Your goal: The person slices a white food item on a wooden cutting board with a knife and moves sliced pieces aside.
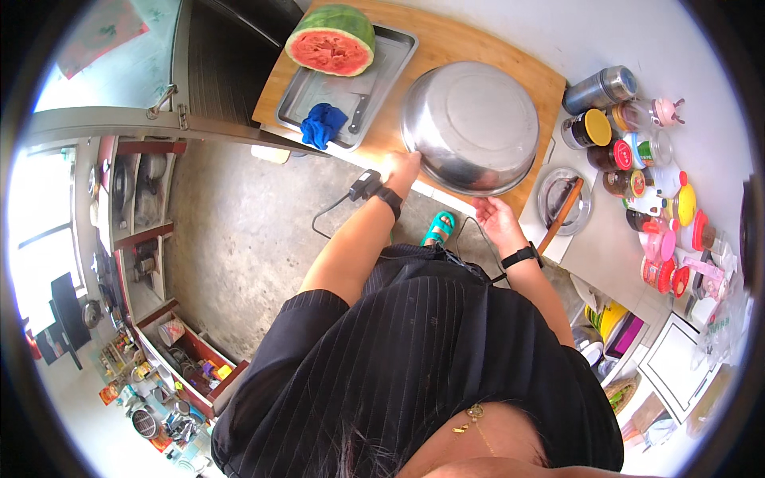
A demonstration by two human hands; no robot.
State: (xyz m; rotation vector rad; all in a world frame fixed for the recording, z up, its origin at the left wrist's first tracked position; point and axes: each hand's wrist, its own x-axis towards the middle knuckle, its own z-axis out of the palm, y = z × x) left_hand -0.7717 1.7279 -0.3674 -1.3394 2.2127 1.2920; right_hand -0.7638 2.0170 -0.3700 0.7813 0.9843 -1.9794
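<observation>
A large stainless steel basin [472, 119] rests upside down on the wooden tabletop [412, 77], base up. My left hand [401, 168] is closed at the basin's left rim, thumb side toward the metal. At the near rim is my right hand [495, 218], palm up, its fingertips meeting the edge; whether they grip it is unclear. Left of the basin lies a metal tray [382, 77]. It carries a cut watermelon [331, 45] with red flesh showing, a black-handled knife [358, 113] and a crumpled blue cloth [323, 125].
Right of the table, a metal plate [565, 203] bears a wooden-handled knife [562, 215]. Several jars [633, 182] and a steel thermos [600, 89] line the wall. A dark-framed door [224, 77] stands at upper left. An open drawer [185, 358] is at lower left.
</observation>
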